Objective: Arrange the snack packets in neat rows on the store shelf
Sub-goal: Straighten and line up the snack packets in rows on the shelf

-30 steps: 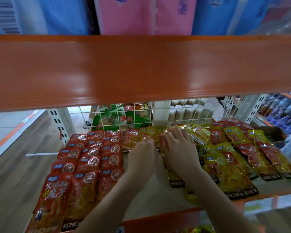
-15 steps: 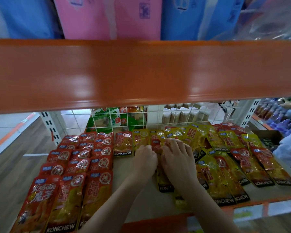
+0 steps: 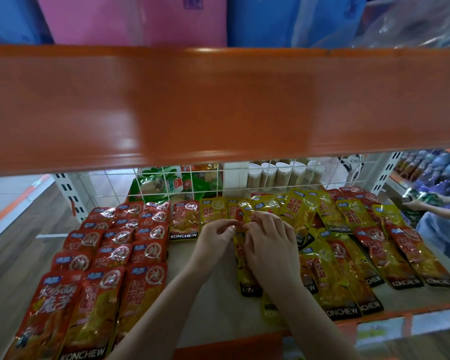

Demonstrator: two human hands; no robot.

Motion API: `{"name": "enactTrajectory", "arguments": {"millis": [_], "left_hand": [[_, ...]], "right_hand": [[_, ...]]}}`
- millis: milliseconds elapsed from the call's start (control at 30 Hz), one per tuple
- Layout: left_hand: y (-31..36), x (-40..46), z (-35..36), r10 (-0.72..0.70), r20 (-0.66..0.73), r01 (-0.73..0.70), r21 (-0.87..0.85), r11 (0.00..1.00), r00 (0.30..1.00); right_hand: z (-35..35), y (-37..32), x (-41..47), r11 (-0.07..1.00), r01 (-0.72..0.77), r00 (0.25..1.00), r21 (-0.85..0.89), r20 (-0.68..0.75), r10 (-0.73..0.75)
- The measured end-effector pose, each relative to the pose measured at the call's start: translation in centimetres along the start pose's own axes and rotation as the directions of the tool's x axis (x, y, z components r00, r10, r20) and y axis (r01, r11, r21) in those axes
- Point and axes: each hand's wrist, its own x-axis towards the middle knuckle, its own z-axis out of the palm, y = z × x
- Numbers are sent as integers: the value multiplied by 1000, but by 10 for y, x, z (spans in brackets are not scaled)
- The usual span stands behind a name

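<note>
Hands (image 3: 244, 237) unmoved on yellow packet (image 3: 246, 271); beige shelf (image 3: 213, 302), orange beam (image 3: 218, 105).

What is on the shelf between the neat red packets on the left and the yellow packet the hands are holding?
Mostly bare shelf, crossed by the left hand; at the back one lone red packet lies in that gap. The head view shows it.

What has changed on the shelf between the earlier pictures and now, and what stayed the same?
Little changed. The left hand and the right hand stay together on the yellow packet in the middle of the shelf, fingers now pinching its top edge. No packet was let go or clearly moved. The red packets on the left keep their neat rows; the mixed packets on the right remain untidy.
</note>
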Motion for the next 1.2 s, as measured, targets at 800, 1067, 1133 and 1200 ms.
{"name": "enactTrajectory", "arguments": {"millis": [800,1067,1133,1200], "left_hand": [[3,-5,-14,33,-378,-100,-157,982,925],[9,-4,-22,100,-524,-160,-71,985,846],[13,-4,-23,95,-502,-157,-83,984,860],[18,-4,-25,93,-469,-164,-112,980,878]], "right_hand": [[-3,1,-1,993,-106,992,56,-59,110],[-10,-2,3,989,-110,989,100,-93,119],[-15,-5,6,984,-87,991,155,-85,101],[-20,-9,10,974,-63,996,216,-51,76]]}}
